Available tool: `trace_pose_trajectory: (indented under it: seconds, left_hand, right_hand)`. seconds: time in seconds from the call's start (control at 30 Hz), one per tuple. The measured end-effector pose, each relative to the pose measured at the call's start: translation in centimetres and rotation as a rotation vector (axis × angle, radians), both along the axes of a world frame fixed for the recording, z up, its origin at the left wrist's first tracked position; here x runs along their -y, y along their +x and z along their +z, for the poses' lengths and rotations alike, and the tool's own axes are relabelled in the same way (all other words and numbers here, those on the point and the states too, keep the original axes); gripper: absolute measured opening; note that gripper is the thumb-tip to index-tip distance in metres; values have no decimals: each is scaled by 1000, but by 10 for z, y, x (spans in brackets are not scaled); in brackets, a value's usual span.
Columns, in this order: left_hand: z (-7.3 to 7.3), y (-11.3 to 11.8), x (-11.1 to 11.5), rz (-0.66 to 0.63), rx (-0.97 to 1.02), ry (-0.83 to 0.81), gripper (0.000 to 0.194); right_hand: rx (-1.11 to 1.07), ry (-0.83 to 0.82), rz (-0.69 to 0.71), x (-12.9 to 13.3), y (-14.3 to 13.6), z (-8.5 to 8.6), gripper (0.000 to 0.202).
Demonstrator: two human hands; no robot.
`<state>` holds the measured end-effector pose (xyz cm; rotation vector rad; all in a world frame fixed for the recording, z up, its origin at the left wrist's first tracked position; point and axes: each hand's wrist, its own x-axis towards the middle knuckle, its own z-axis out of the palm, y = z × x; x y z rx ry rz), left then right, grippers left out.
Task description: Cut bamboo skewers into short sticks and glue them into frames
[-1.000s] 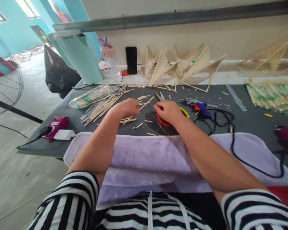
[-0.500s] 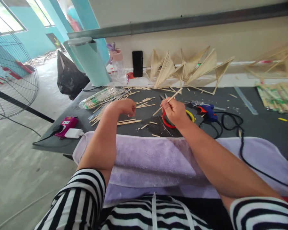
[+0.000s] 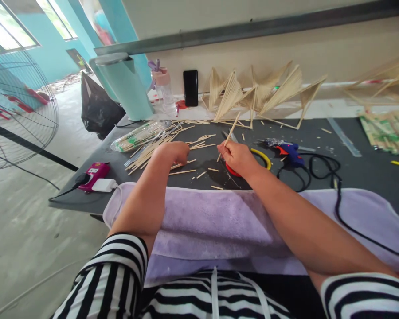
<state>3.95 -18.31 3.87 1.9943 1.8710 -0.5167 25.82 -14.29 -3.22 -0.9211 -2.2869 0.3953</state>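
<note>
Pale purple towel (image 3: 213,217), black-and-white striped sleeves (image 3: 111,270), mint-green jug (image 3: 124,86)

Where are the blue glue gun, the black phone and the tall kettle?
Glue gun (image 3: 293,156): head view, on its blue body.
Phone (image 3: 190,88): head view, middle of its dark screen.
Kettle (image 3: 124,86): head view, on its pale green side.

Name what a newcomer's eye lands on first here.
Probably the fanned stick structures, standing in a jagged row at the table's back edge. Then the wooden stick held up in the right hand, beside the scissors' red and yellow handles. The tall pale-blue kettle at back left also stands out.
</note>
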Motion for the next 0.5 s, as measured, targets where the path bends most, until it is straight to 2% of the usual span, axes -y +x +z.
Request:
trace_pose_trajectory:
  seconds: [0.17,0.23,0.3,0.37,0.43,0.5]
  left_hand:
    - [3,-5,1,-1,20,-29,22]
    - [3,-7,0,-8,25,29,23]
    - [4,-8,-1,-20,38,227,21]
    - [4,-4,-3,2,130,511,18]
    - [3,3,-4,69,368,724,18]
    - [0,15,-7,162,696,773,21]
  right_hand:
    - [-86,-24,0,-1,-1,-2,33]
    - [-110,-54,12,1,-2,1,33]
    - [-140,-106,24,4,-3,4,30]
    - [-181,-196,45,7,-4,8,28]
    - [-236,-325,80,11,-5,11,29]
    - [-285,-460,138,13,-8,11,31]
